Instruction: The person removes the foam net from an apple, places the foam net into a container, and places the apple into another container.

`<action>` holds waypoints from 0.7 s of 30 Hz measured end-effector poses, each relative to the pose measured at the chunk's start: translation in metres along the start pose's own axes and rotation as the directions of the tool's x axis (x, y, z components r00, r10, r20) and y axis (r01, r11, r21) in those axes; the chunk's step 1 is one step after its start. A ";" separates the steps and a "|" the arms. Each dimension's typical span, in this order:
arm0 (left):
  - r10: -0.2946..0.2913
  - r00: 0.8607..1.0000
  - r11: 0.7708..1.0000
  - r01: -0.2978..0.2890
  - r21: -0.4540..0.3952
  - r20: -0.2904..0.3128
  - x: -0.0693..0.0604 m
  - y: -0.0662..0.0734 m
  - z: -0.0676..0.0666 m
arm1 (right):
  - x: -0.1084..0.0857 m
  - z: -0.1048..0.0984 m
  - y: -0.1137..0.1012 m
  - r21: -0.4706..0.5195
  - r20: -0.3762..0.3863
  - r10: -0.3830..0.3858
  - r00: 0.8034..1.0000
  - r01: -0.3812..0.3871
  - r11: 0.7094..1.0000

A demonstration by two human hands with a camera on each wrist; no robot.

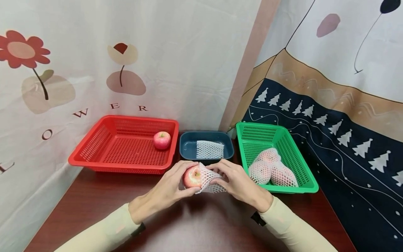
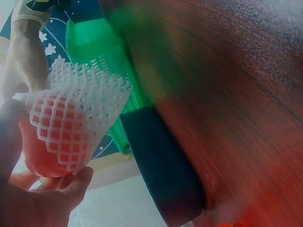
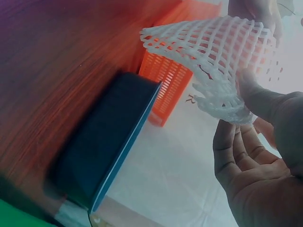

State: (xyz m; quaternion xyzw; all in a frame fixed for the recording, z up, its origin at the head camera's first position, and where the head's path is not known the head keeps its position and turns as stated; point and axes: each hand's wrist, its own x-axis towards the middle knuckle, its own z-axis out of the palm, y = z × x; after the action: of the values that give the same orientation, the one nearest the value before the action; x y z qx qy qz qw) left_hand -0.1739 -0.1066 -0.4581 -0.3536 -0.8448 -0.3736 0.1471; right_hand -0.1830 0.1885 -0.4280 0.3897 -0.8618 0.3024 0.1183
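A red apple (image 1: 190, 177) is held above the table, its right part covered by a white foam net sleeve (image 1: 208, 177). My left hand (image 1: 170, 185) grips the apple from the left, with fingers over its far side and thumb in front. The sleeve's open end flares off the apple in the left wrist view. On the other side, my right hand (image 1: 235, 182) pinches the netting between thumb and fingers, as the right wrist view also shows. Another apple (image 1: 162, 140) sits in the red basket (image 1: 126, 148). A flat foam net (image 1: 210, 149) lies in the dark blue tray (image 1: 186, 151).
At the right, a green basket (image 1: 294, 155) contains several net-covered apples (image 1: 270, 168). The baskets and tray stand in a row along the back of the brown table (image 1: 104, 206). A printed curtain (image 1: 189, 63) hangs behind them.
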 end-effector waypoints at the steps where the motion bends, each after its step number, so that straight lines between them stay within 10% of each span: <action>1: -0.001 1.000 1.000 0.001 -0.003 0.003 0.000 0.000 0.000 | -0.001 0.000 0.000 -0.005 -0.003 0.001 1.000 -0.001 1.000; 21: 0.046 0.999 0.998 -0.047 -0.031 -0.025 0.004 -0.001 0.000 | -0.001 -0.010 0.003 -0.043 0.099 0.157 0.983 -0.153 0.987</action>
State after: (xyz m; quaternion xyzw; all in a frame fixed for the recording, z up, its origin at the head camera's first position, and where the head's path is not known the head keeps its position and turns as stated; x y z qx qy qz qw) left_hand -0.1773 -0.1049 -0.4571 -0.3708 -0.8285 -0.3877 0.1603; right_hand -0.1851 0.1964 -0.4216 0.3343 -0.8996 0.2750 0.0572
